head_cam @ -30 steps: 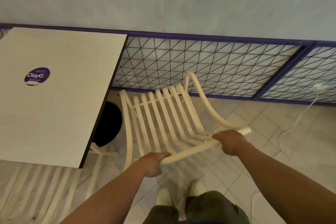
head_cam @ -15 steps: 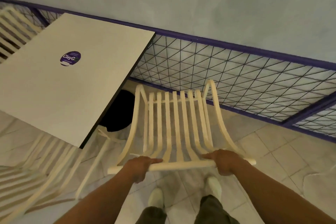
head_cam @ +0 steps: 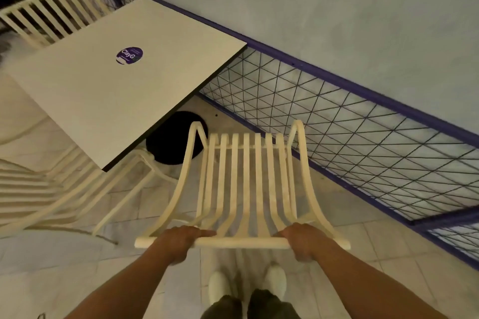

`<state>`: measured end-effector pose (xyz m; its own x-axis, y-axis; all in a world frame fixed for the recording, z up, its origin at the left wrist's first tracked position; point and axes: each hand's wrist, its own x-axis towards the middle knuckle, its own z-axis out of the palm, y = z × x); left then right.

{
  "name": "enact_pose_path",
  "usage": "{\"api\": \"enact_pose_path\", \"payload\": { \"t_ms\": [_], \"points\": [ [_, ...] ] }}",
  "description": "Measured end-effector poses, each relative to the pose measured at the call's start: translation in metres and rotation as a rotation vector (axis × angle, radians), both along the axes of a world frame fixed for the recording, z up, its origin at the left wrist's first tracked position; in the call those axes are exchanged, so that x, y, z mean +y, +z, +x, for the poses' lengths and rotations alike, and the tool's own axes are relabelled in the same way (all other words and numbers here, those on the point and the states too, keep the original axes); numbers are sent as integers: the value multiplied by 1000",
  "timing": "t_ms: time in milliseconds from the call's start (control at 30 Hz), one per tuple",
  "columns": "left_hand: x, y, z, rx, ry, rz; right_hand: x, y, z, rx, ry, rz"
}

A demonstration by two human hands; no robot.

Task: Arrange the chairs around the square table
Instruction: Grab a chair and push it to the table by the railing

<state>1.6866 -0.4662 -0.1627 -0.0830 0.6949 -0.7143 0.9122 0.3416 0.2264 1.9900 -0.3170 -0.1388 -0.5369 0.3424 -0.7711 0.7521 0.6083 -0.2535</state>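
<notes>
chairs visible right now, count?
3. One chair held by its top rail, right of the table; one tucked at the table's near-left side; one beyond its far end. Others may be out of frame.

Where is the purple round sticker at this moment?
In the head view, the purple sticker lies on the square table top at upper left, beyond the held chair.

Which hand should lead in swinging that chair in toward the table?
Probably the left hand. Both grip the chair by its top rail, but the table lies on the left; the right hand is nearer the mesh fence.
</notes>
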Motion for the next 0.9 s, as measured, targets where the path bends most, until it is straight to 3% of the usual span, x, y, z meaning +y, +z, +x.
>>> {"api": "enact_pose_path", "payload": {
  "t_ms": [400, 667, 900],
  "points": [
    [0, 9, 77, -35, 87, 72, 65, 4, 25, -138, 195, 207],
    [17, 6, 96, -107, 80, 44, 81, -3, 41, -147, 93, 413],
    [18, 10, 91, -197, 76, 6, 75, 9, 45, -148, 25, 395]
  ]
}}
